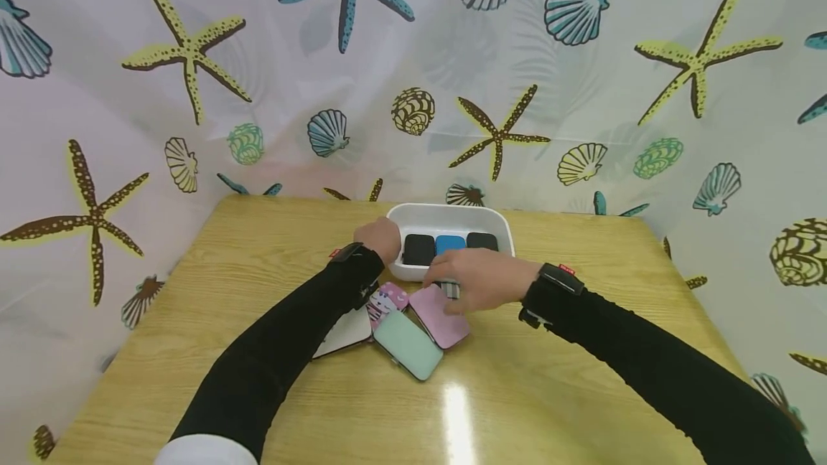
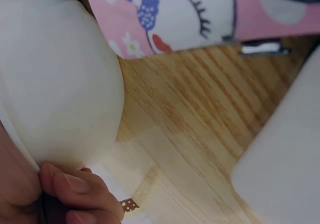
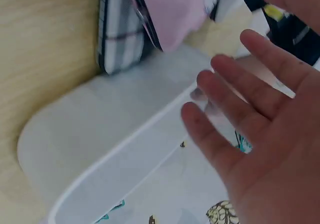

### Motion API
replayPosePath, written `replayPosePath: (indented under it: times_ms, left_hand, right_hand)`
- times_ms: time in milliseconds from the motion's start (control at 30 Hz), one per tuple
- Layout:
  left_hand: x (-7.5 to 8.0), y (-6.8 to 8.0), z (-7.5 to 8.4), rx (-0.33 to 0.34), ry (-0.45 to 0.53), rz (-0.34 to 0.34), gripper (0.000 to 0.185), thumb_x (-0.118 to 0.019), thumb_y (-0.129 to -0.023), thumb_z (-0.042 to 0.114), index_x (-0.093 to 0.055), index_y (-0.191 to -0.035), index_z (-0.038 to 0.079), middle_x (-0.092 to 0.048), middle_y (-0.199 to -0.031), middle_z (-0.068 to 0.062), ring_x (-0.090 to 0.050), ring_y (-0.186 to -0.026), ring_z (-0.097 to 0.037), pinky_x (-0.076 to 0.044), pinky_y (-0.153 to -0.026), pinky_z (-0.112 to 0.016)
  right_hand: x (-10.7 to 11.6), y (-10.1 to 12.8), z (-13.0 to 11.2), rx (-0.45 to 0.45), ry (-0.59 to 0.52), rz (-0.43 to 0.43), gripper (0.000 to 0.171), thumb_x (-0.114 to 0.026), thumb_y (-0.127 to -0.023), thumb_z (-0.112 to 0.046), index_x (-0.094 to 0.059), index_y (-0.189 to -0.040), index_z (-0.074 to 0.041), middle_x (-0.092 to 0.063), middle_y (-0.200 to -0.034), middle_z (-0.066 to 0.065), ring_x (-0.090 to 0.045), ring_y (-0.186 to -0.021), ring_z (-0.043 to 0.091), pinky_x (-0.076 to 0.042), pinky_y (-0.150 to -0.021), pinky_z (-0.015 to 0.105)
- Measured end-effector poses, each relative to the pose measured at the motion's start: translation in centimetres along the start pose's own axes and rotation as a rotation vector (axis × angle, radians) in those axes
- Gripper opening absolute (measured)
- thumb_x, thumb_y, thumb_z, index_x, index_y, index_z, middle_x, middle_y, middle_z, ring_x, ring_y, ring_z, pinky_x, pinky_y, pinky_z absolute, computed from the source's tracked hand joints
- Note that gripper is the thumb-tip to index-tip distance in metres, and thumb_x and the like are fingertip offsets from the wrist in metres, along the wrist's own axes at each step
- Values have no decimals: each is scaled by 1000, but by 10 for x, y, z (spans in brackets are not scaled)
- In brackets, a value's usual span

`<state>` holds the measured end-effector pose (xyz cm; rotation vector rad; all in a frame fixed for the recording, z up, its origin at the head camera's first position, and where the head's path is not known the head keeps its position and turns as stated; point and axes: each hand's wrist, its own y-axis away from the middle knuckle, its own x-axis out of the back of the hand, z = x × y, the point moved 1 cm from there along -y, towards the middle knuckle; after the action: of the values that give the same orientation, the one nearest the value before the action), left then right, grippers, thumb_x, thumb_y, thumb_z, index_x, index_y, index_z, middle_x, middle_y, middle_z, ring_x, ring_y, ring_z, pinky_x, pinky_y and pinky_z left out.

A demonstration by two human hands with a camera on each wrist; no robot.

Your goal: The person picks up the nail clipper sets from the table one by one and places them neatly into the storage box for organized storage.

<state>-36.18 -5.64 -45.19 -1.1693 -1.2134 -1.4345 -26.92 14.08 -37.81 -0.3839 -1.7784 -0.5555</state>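
In the head view my left hand is at the left end of a white container. The left wrist view has that hand's fingers curled against the container's side; a dark patch beside them is unclear. My right hand hovers over the container's near edge, and in the right wrist view its fingers are spread and hold nothing. Below it lie a flat pink case and a plaid case, partly covered by the hand. Within the container sit two black items, one a black case, and a blue case.
Near the container lie a mint-green case, a pink cartoon-print case with a clasp, and a white flat case partly under my left forearm. All rest on a wooden table. A shell-and-starfish patterned cloth hangs behind.
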Motion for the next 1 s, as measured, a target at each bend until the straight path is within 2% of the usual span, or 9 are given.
replayPosePath:
  times_ms: [133, 233, 400, 500, 567, 700, 833, 1000]
  left_hand:
    - [2, -1, -3, 10, -7, 4, 27, -50, -103, 21, -69, -113, 4, -68, -112, -10, -69, -90, -24, -58, -79, -43]
    - [5, 2, -3, 14, -3, 4, 28, -49, -104, 21, -69, -114, 4, -68, -113, -10, -69, -91, -25, -58, -80, -43]
    - [11, 10, 2, 17, 4, -15, 29, -47, -105, 21, -68, -117, 3, -68, -115, -10, -68, -92, -25, -57, -83, -43]
    - [13, 13, 5, 18, 0, -18, 29, -47, -105, 20, -68, -117, 4, -67, -115, -10, -68, -93, -25, -57, -84, -43]
    - [13, 14, 5, 18, -2, -13, 29, -48, -104, 20, -68, -117, 4, -68, -114, -10, -68, -93, -25, -57, -84, -42]
    - [13, 14, 6, 2, -2, -9, 28, -50, -103, 20, -69, -115, 4, -68, -113, -10, -68, -91, -25, -57, -82, -42]
    - [9, 9, 5, -15, -14, -11, 27, -52, -103, 20, -70, -113, 4, -68, -113, -10, -68, -88, -24, -58, -80, -42]
    - [2, 3, 1, -6, -26, -3, 27, -50, -103, 20, -69, -113, 3, -67, -113, -10, -68, -86, -23, -58, -78, -42]
  right_hand:
    - [-17, 5, -10, -24, 10, -85, 74, -81, -79, -46, -52, -145, -30, -40, -157, 1, -45, -137, 23, -41, -109, 45]
    - [-27, 4, -13, -15, 54, -92, 83, -83, -76, -47, -46, -149, -32, -33, -161, 5, -40, -142, 26, -37, -113, 47]
    - [-38, 0, -15, 16, 117, -91, 90, -85, -73, -36, -43, -152, -28, -41, -151, 3, -43, -134, 19, -41, -110, 37]
    - [-41, 1, -15, 16, 87, -82, 93, -87, -70, -30, -43, -151, -26, -45, -141, 0, -46, -123, 17, -45, -103, 33]
    - [-40, 1, -16, 12, 64, -73, 91, -88, -70, -32, -44, -150, -26, -45, -136, 0, -47, -116, 16, -46, -97, 31]
    - [-31, 4, -16, -1, 21, -48, 88, -89, -68, -40, -48, -146, -29, -45, -132, -1, -46, -111, 14, -48, -89, 28]
    - [-10, 10, -13, -49, -33, -5, 87, -89, -67, -45, -49, -143, -36, -43, -130, -4, -44, -109, 11, -47, -85, 27]
    - [20, 14, 8, -100, -28, 78, 88, -88, -67, -44, -50, -144, -29, -45, -129, 0, -47, -107, 15, -46, -86, 30]
